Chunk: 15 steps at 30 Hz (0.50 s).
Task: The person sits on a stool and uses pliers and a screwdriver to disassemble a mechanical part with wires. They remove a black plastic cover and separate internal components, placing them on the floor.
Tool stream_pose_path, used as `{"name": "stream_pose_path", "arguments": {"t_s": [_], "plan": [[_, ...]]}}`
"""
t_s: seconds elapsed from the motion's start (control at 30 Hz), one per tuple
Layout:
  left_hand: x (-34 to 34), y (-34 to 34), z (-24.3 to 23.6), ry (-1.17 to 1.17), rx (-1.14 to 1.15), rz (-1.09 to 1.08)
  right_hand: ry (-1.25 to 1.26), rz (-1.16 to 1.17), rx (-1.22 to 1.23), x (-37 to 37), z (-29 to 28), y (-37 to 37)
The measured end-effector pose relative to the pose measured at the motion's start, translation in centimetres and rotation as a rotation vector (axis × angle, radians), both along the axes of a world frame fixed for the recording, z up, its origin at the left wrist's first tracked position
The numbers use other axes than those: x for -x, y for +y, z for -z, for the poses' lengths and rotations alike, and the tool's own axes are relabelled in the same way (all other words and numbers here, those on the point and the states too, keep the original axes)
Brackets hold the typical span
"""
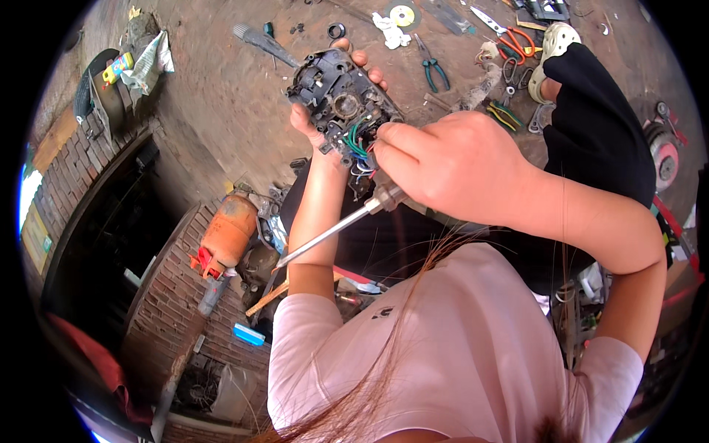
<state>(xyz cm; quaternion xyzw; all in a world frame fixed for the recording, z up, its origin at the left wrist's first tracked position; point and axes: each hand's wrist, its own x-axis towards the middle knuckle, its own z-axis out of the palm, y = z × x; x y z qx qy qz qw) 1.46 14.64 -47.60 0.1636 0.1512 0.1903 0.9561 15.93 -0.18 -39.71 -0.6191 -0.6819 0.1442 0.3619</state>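
My left hand (pixel 307 127) grips a black plastic switch assembly (pixel 323 83) from beneath, its fingertips curled over the right edge. The part has a lever at upper left, a round opening in its middle and a bundle of green, blue and other wires (pixel 356 140) at the bottom. My right hand (pixel 443 159) is closed round a screwdriver (pixel 332 236), whose long metal shaft slants down-left across my left forearm, pointing away from the assembly. Its thumb and forefinger are at the wires; whether they pinch one is hidden.
Pliers (pixel 436 70), orange-handled scissors (pixel 509 40) and other tools lie on the dirty floor beyond my hands. An orange gas cylinder (pixel 225 236) stands at left beside brickwork (pixel 159 295). A foot in a pale clog (pixel 554 52) is at upper right, a grinder-like tool (pixel 662 151) at far right.
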Motion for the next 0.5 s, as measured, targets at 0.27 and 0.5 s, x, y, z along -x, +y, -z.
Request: {"name": "stream_pose_path", "arguments": {"t_s": [0.27,0.5], "plan": [[1.7,1.6,-0.2,0.513,-0.348,-0.142,0.54,0.256,0.44,-3.6,2.7,0.9],[5.6,6.7,-0.5,0.621,-0.597,-0.471,0.299,0.401,0.662,-5.9,17.6,-3.1]]}}
